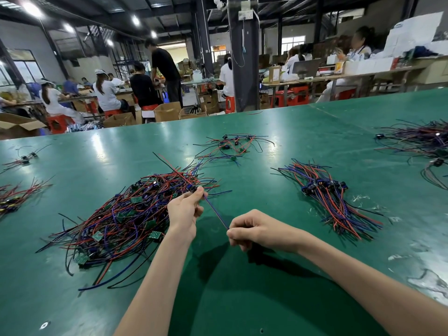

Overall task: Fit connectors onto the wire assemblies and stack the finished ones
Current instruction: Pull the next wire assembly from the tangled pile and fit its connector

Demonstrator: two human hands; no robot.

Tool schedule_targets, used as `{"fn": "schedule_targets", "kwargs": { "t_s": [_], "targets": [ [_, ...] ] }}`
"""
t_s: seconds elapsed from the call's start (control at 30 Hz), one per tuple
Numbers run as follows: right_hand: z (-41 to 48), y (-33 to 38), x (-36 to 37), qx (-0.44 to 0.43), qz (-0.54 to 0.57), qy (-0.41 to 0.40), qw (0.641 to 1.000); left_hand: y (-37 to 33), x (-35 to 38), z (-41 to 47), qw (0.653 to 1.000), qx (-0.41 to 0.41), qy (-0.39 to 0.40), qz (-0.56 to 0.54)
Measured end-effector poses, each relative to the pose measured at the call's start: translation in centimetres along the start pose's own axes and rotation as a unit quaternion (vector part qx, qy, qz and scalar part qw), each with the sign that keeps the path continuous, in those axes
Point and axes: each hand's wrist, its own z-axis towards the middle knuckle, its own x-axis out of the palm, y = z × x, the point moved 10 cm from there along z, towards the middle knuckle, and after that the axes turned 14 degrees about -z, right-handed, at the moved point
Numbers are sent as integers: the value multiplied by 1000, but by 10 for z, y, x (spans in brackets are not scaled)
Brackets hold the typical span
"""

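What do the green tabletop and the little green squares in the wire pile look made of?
Tabletop: probably a vinyl or rubber mat, smooth and glossy, since bright reflections show on it. Green squares: likely circuit boards, flat and stiff-looking with pale markings.

Green desk (266,166): one. Grips: two, left grip (184,214) and right grip (257,229). Held wire assembly (215,210): one. Wire groups lying on the desk: six: large tangle (116,221), stacked bundle (332,197), far scatter (232,146), right-edge pile (421,141), left-edge bundle (17,197), small left-edge cluster (24,159). Green boards in the tangle: count unclear.
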Motion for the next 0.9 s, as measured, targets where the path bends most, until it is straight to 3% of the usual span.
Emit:
{"fn": "schedule_targets", "kwargs": {
  "t_s": [0.23, 0.33, 0.57, 0.9],
  "targets": [
    [2, -26, -37, 43, 127, -180, 975, -1, -1, 3, 993, -44, 1, -108],
    [0, -40, -49, 69, 126, -225, 964, 2, 4, 0, 992, -52, 12, -112],
    [2, -45, -47, 82, 99, -230, 965, 11, 20, -9, 994, -53, 46, -79],
    [3, -45, -45, 76, 152, -227, 959, 23, 38, -26, 995, -51, 87, -10]
  ]
}}
